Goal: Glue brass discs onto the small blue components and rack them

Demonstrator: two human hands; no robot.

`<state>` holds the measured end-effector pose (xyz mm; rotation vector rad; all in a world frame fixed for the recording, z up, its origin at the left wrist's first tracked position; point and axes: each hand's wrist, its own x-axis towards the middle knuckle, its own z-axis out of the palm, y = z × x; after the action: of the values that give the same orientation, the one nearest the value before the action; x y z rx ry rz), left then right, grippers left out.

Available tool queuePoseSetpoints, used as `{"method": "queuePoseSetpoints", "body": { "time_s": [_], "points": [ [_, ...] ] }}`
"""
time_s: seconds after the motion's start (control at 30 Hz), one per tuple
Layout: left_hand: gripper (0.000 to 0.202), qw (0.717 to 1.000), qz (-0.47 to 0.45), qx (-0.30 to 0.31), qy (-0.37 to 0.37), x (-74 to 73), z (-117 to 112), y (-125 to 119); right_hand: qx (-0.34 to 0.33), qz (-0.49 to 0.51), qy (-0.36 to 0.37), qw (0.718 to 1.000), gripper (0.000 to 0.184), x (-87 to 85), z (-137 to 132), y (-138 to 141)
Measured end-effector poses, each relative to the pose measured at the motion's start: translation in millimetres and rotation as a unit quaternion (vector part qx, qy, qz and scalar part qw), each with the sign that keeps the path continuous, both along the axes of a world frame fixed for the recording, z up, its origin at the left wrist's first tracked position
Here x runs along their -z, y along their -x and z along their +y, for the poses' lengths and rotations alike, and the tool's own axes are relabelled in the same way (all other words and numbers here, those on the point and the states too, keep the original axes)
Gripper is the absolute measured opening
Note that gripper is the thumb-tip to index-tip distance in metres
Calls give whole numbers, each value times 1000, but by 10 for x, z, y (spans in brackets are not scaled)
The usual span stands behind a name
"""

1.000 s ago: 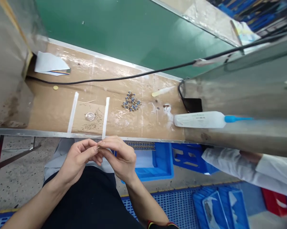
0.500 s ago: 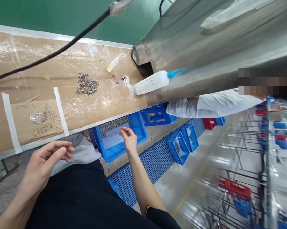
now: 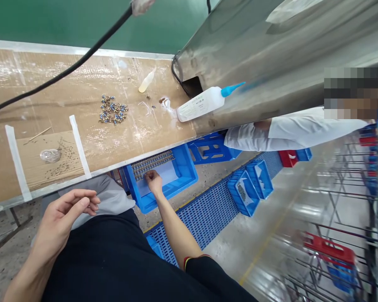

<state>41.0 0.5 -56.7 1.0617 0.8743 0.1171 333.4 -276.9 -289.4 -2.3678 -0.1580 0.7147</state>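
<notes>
Right hand (image 3: 153, 182): grip narrow, touching the lower edge of the rows of small metal parts (image 3: 152, 163) in the blue plastic tray (image 3: 189, 176), just below the front edge of the counter (image 3: 151, 138). Cannot tell whether a part is held. Left hand (image 3: 64, 214): grip loosely open, empty, beside the grey cloth (image 3: 103, 197) on the lap.
</notes>
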Motion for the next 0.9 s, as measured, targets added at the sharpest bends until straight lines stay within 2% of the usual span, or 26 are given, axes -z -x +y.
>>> {"method": "queuePoseSetpoints", "body": {
  "time_s": [0.27,0.47,0.57,0.63,0.73,0.83,0.9],
  "points": [
    [36,1000,0,3,0,-12,-7,-1,-9,-11,0,1000,30,61,1,47],
    [35,1000,-12,6,0,65,-17,38,-5,-25,-5,1000,35,2,34,48],
    [34,1000,-24,-1,1,72,-38,40,1,-48,-19,999,40,-103,88,70],
    [34,999,-35,-5,5,65,-47,44,12,-79,-35,996,45,-242,119,98],
    [35,999,-46,-12,11,53,-35,68,45,-153,-73,984,51,-572,156,147],
    [35,998,-55,-24,11,54,-7,98,67,-221,-129,964,49,-1031,299,191],
    [35,998,-62,-30,10,61,9,113,48,-247,-170,953,46,-1377,548,218]
  ]
}}
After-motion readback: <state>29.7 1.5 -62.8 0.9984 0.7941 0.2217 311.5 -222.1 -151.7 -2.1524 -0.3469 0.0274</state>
